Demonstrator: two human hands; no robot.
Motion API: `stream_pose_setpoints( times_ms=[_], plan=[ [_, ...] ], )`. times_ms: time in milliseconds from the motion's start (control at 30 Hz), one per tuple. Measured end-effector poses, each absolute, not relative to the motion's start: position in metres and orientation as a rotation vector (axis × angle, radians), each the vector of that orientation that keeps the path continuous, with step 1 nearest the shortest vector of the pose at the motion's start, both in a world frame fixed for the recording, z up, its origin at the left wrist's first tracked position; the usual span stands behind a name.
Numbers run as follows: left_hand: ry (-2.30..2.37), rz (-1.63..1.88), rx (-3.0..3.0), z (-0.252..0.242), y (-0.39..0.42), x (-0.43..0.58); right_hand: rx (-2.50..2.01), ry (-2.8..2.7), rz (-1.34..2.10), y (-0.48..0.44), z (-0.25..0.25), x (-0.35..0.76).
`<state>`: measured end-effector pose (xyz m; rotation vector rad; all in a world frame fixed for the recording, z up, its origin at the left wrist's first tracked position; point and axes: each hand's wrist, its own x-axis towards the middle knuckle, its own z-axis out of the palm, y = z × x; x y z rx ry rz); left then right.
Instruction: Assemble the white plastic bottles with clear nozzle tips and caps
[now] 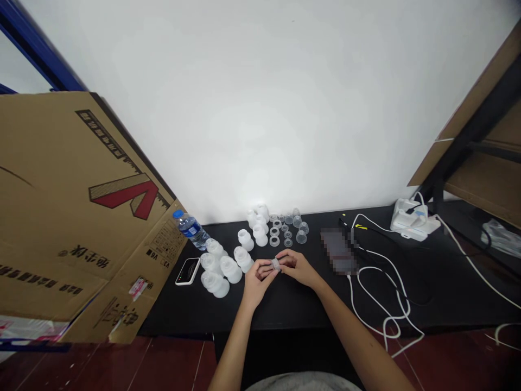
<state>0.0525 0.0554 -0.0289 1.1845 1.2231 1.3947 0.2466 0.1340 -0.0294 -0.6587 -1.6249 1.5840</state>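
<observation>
Both my hands meet over the black table [293, 309], and my left hand [257, 283] and my right hand [298, 267] pinch a small translucent ribbed plastic piece [275, 264] between them. Just left of my left hand stand several frosted white plastic cups [230, 269], some lying on their sides. Farther back is a group of small clear plastic cups and rings [288, 228]. Another frosted white cup [243, 259] lies closest to my left hand, apart from it.
A cardboard sheet [81, 217] and a water bottle [191, 229] stand at the table's left end, near a white-edged phone [188, 271]. A blurred flat object [338, 251] lies right of my hands. White cables [378, 293] run to a power strip [413, 220].
</observation>
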Motion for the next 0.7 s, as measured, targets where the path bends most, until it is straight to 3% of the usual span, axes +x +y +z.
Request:
stream_pose_setpoints(
  times_ms=[700],
  plan=[
    [1.214, 1.324, 1.222, -0.019, 0.049, 0.058, -0.575, -1.802, 1.613, 0.130, -0.008, 0.255]
  ],
)
